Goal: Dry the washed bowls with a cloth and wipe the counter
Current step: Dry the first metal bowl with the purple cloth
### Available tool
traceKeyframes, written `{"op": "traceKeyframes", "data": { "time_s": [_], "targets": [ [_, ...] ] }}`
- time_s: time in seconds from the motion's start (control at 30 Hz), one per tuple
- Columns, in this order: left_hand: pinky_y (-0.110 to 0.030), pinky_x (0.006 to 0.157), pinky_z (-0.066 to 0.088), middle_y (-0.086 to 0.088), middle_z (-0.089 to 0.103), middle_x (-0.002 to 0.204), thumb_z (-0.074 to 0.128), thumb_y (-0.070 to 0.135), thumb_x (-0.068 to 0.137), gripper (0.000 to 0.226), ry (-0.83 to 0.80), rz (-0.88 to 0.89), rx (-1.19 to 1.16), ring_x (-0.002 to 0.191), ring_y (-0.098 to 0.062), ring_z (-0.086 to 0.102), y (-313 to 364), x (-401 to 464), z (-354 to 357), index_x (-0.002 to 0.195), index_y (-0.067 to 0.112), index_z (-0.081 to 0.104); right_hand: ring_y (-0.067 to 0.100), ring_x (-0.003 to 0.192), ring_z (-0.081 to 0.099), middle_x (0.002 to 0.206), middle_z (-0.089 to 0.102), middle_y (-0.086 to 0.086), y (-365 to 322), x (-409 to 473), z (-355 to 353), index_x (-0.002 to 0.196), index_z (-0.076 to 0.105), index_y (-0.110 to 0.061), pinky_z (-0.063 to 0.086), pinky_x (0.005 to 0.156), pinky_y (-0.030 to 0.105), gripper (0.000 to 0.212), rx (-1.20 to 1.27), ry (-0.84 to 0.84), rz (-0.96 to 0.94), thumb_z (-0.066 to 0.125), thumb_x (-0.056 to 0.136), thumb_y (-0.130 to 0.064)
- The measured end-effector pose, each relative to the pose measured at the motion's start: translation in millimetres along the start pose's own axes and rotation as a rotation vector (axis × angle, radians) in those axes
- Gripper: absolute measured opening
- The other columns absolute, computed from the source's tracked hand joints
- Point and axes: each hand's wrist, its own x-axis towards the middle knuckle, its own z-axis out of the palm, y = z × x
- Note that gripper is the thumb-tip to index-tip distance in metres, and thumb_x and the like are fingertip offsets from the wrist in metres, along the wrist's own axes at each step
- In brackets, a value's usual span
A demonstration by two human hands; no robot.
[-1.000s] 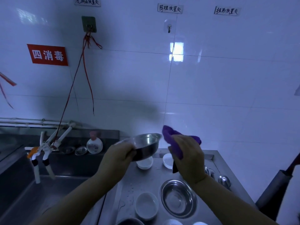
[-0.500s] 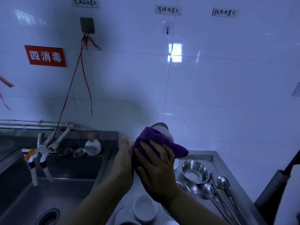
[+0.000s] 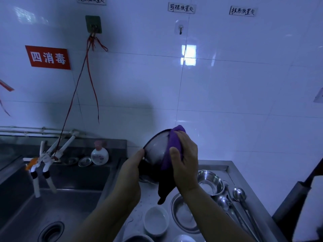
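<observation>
A steel bowl (image 3: 155, 151) is held up on its side above the steel counter (image 3: 216, 165), its inside turned toward me. My left hand (image 3: 131, 170) grips its left rim. My right hand (image 3: 185, 159) holds a purple cloth (image 3: 174, 145) pressed over the bowl's right rim, thumb inside. A dark end of the cloth hangs down below the bowl. On the counter stand a white bowl (image 3: 156, 220) and two steel bowls (image 3: 210, 181) (image 3: 183, 213).
A deep steel sink (image 3: 57, 203) with a drain lies to the left, white taps (image 3: 43, 165) reaching over it. A soap bottle (image 3: 99, 154) stands on the sink's back ledge. Long steel ladles (image 3: 239, 196) lie at the counter's right. A dark object (image 3: 297, 193) leans at far right.
The bowl has turned so its inside faces me. The cloth, which covered the bowl, has slid to its right rim. My view has shifted slightly.
</observation>
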Motion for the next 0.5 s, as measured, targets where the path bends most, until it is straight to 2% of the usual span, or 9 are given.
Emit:
{"op": "traceKeyframes", "data": {
  "time_s": [0.1,0.23,0.37,0.5],
  "targets": [
    [-0.035,0.077,0.050,-0.011,0.070,0.107,0.043,0.034,0.096,0.034,-0.031,-0.028,-0.074,0.102,-0.026,0.063,4,3,-3,0.111,0.011,0.063,0.019,0.120,0.049,0.129,0.055,-0.006,7,-7,-2,0.128,0.049,-0.030,0.044,0.098,0.049,0.053,0.138,0.057,0.193,0.051,0.080,-0.050],
    [-0.037,0.089,0.049,-0.010,0.070,0.111,0.040,0.036,0.098,0.039,-0.045,-0.077,-0.179,0.107,-0.024,0.063,3,6,-5,0.117,0.010,0.062,0.016,0.120,0.049,0.131,0.055,-0.004,1,-10,-3,0.135,0.049,-0.020,0.044,0.099,0.045,0.064,0.062,0.077,0.220,0.050,0.078,-0.048],
    [-0.042,0.100,0.044,-0.011,0.068,0.114,0.037,0.038,0.099,0.039,-0.055,-0.073,-0.189,0.109,-0.025,0.062,3,10,-5,0.114,0.011,0.062,0.019,0.124,0.046,0.139,0.050,0.001,-15,1,-6,0.138,0.048,-0.021,0.042,0.099,0.041,0.063,-0.205,0.026,0.017,0.048,0.080,-0.047],
    [-0.048,0.099,0.045,-0.016,0.069,0.112,0.037,0.041,0.098,0.046,-0.077,-0.114,-0.221,0.107,-0.031,0.063,3,14,-7,0.120,0.008,0.059,0.030,0.134,0.037,0.145,0.044,0.004,-20,1,-3,0.137,0.050,-0.022,0.033,0.104,0.052,0.060,-0.448,-0.079,-0.283,0.051,0.081,-0.046]
  ]
}}
